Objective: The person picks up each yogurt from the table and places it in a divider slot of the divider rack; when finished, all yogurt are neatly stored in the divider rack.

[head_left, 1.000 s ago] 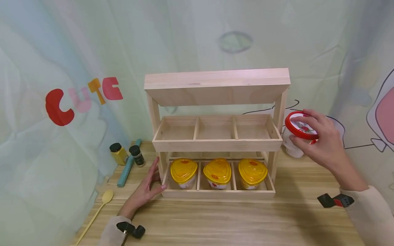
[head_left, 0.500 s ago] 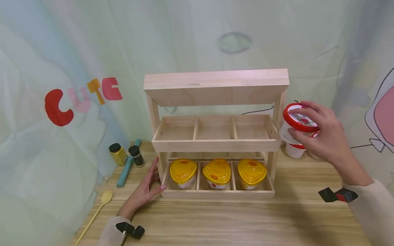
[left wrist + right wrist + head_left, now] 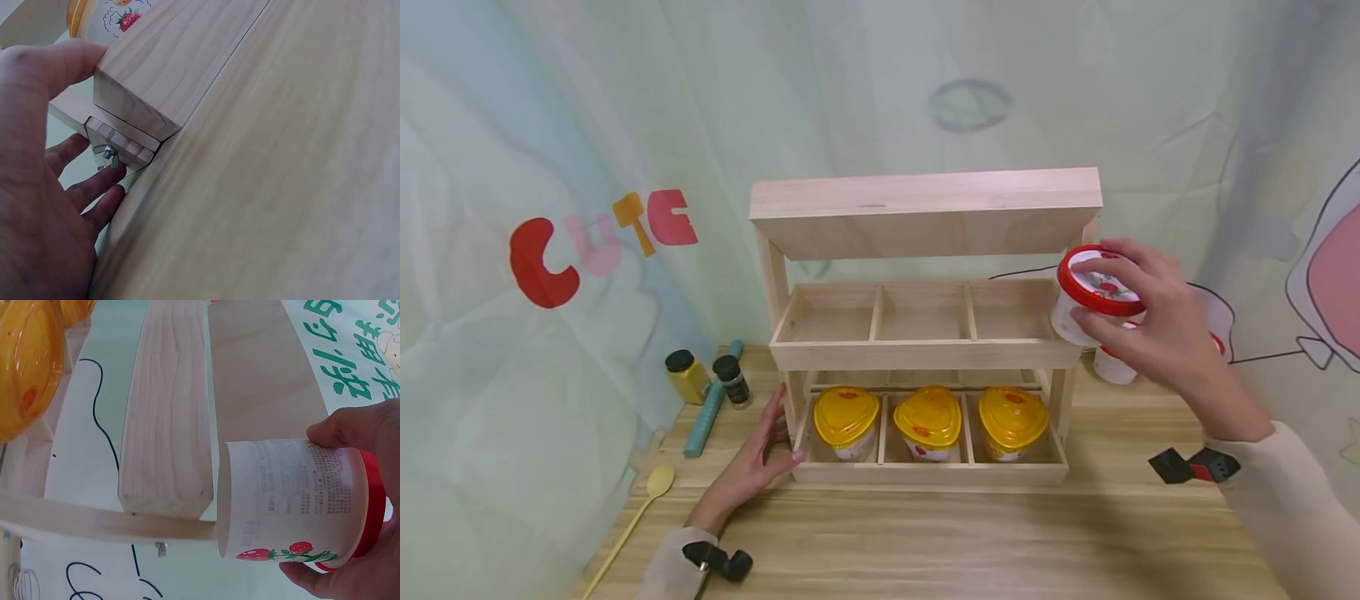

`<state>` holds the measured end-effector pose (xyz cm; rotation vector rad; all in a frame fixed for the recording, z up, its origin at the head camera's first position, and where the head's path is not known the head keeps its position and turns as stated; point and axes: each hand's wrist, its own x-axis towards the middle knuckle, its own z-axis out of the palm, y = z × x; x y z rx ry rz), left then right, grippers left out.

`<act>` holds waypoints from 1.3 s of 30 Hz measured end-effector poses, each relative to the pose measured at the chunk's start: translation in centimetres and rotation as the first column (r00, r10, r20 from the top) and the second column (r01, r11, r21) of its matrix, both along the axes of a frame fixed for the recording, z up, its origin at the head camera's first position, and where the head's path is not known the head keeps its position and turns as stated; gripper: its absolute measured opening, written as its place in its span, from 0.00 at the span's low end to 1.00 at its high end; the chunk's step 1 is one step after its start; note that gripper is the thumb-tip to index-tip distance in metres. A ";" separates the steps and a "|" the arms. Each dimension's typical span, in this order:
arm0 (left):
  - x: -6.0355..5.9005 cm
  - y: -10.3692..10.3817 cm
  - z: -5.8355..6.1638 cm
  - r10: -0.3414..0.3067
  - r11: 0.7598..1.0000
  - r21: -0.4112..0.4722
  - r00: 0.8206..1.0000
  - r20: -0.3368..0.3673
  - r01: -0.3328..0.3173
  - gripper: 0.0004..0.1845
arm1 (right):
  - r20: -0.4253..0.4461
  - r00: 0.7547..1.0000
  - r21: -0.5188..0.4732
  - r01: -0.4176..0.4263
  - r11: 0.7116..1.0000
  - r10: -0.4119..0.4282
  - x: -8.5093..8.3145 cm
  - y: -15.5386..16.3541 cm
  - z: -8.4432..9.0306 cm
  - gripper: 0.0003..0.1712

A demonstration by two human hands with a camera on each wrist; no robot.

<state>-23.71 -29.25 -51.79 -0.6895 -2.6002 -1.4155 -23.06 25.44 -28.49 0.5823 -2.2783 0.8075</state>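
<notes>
In the head view a two-tier wooden rack stands on the table, each tier split into three compartments. Several tubs appear here; three with yellow lids fill the lower tier. My right hand grips a white tub with a red lid, held at the right end of the upper tier. Strawberries and small print show on this white tub in the right wrist view. My left hand holds the rack's lower left corner, thumb at the front, fingers by a wing nut on the side.
More red-lidded tubs stand behind my right hand, partly hidden. On the left are a yellow jar, a black-capped shaker, a teal rod and a yellow spoon. A printed curtain hangs behind.
My right hand has lifted the red-lidded tub and carried it left to the rack's upper tier, uncovering other tubs behind. The left hand stays put.
</notes>
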 end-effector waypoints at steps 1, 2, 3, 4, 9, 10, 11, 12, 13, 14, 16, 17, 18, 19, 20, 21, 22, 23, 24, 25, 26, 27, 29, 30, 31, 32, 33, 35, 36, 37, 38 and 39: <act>0.0 0.0 0.0 0.000 1.000 0.000 1.000 -0.002 0.000 0.58 | -0.004 1.000 0.000 -0.005 1.000 0.005 -0.1 -0.3 0.0 0.35; 0.1 0.0 0.0 -0.001 1.000 0.001 1.000 -0.003 0.001 0.58 | -0.008 1.000 -0.002 -0.011 1.000 0.011 -0.2 -0.5 -0.1 0.35; 0.1 0.0 0.0 -0.003 1.000 0.002 1.000 -0.003 0.003 0.58 | -0.009 1.000 -0.004 -0.015 1.000 0.015 -0.2 -0.8 -0.1 0.35; 0.1 0.0 0.0 -0.003 1.000 0.005 1.000 -0.003 0.003 0.58 | -0.008 1.000 -0.003 -0.020 1.000 0.020 -0.3 -1.0 -0.1 0.35; 0.0 0.1 -0.2 -0.009 1.000 0.012 1.000 -0.015 0.009 0.58 | -0.009 1.000 0.008 -0.028 1.000 0.028 -0.5 -2.1 -0.1 0.34; 0.0 0.1 -0.2 -0.010 1.000 0.014 1.000 -0.019 0.011 0.57 | -0.009 1.000 0.010 -0.028 1.000 0.028 -0.6 -2.3 -0.1 0.33; 0.0 0.1 -0.2 -0.012 1.000 0.013 1.000 -0.024 0.012 0.57 | -0.010 1.000 0.009 -0.030 1.000 0.030 -0.6 -2.5 -0.1 0.33; 0.0 0.1 -0.2 -0.013 1.000 0.012 1.000 -0.028 0.013 0.57 | -0.010 0.999 0.008 -0.032 0.999 0.032 -0.6 -2.7 -0.1 0.33; 0.0 0.1 -0.2 -0.015 1.000 0.009 0.999 -0.031 0.015 0.57 | -0.011 0.999 0.007 -0.038 0.999 0.038 -0.6 -2.9 0.0 0.33; 0.0 0.1 -0.1 -0.014 1.000 0.009 0.999 -0.030 0.014 0.57 | -0.013 0.999 0.006 -0.044 0.999 0.044 -0.7 -3.1 0.0 0.33; 0.0 0.1 0.0 -0.009 1.000 0.007 1.000 -0.025 0.010 0.57 | -0.011 0.998 0.000 -0.061 0.998 0.061 -0.7 -3.4 0.0 0.32; 0.0 0.1 0.0 -0.006 1.000 0.004 1.000 -0.018 0.006 0.57 | -0.010 0.998 -0.003 -0.069 0.998 0.069 -0.8 -3.6 0.0 0.32; 0.0 0.1 0.0 -0.004 1.000 0.003 1.000 -0.011 0.004 0.57 | -0.010 0.997 -0.005 -0.075 0.997 0.075 -0.8 -3.8 0.0 0.32; 0.1 0.2 0.1 -0.002 1.000 0.003 1.000 -0.005 0.003 0.57 | -0.008 0.997 -0.007 -0.080 0.997 0.080 -0.8 -4.0 0.0 0.32; 0.1 0.2 0.1 -0.001 1.000 0.003 1.000 0.001 0.001 0.58 | -0.006 0.996 -0.011 -0.085 0.996 0.085 -0.9 -4.2 0.0 0.32; 0.1 0.2 0.1 0.000 1.000 0.000 1.000 0.005 0.000 0.58 | -0.005 0.996 -0.016 -0.090 0.996 0.090 -0.9 -4.4 0.0 0.32; 0.1 0.2 0.1 0.000 1.000 0.003 1.000 0.011 0.000 0.58 | -0.006 0.996 -0.019 -0.093 0.995 0.093 -1.0 -4.6 0.0 0.32; 0.1 0.2 0.1 -0.002 1.000 0.005 1.000 0.011 0.002 0.58 | -0.008 0.995 -0.021 -0.096 0.995 0.096 -1.0 -4.8 -0.1 0.32; 0.1 0.2 0.1 -0.004 1.000 0.007 1.000 0.011 0.004 0.58 | -0.010 0.995 -0.024 -0.101 0.995 0.100 -1.1 -5.0 -0.1 0.32; 0.2 0.2 0.1 -0.006 1.000 0.008 1.000 0.009 0.006 0.58 | -0.013 0.994 -0.027 -0.105 0.994 0.105 -1.2 -5.2 -0.2 0.32; 0.2 0.2 0.0 -0.007 1.000 0.009 1.000 0.007 0.007 0.58 | -0.015 0.994 -0.030 -0.112 0.993 0.111 -1.2 -5.4 -0.2 0.32; 0.3 0.2 0.0 -0.008 1.000 0.011 1.000 0.007 0.008 0.58 | -0.017 0.993 -0.032 -0.119 0.992 0.118 -1.3 -5.6 -0.3 0.32; 0.4 0.1 0.0 -0.009 1.000 0.017 1.000 0.009 0.009 0.58 | -0.024 0.992 -0.034 -0.128 0.991 0.128 -1.5 -6.1 -0.3 0.32; 0.4 0.1 0.0 -0.008 1.000 0.017 1.000 0.012 0.007 0.58 | -0.029 0.991 -0.031 -0.129 0.991 0.129 -1.6 -6.3 -0.3 0.31; 0.5 0.1 0.0 -0.007 1.000 0.018 1.000 0.013 0.007 0.58 | -0.033 0.991 -0.030 -0.131 0.991 0.130 -1.6 -6.6 -0.4 0.31; 0.6 0.1 0.0 -0.008 1.000 0.019 1.000 0.015 0.007 0.58 | -0.035 0.990 -0.029 -0.135 0.990 0.134 -1.7 -6.9 -0.4 0.31; 0.6 0.1 0.0 -0.010 1.000 0.020 1.000 0.016 0.009 0.58 | -0.036 0.990 -0.029 -0.138 0.990 0.137 -1.8 -7.1 -0.3 0.31; 0.6 0.0 0.0 -0.013 1.000 0.024 1.000 0.017 0.013 0.58 | -0.028 0.990 -0.029 -0.140 0.990 0.139 -1.9 -7.6 -0.3 0.31; 0.5 0.0 0.0 -0.017 0.999 0.027 1.000 0.017 0.017 0.58 | -0.022 0.989 -0.036 -0.148 0.988 0.148 -2.0 -7.9 -0.2 0.31; 0.4 0.0 0.0 -0.021 0.999 0.032 1.000 0.018 0.020 0.57 | -0.015 0.987 -0.045 -0.158 0.987 0.157 -2.0 -8.1 -0.2 0.31; 0.4 0.0 0.0 -0.024 0.999 0.034 1.000 0.015 0.024 0.57 | -0.007 0.986 -0.052 -0.165 0.985 0.165 -2.1 -8.4 -0.1 0.31; 0.3 0.0 0.0 -0.025 0.999 0.036 1.000 0.010 0.024 0.57 | 0.001 0.985 -0.056 -0.170 0.984 0.171 -2.2 -8.7 -0.1 0.31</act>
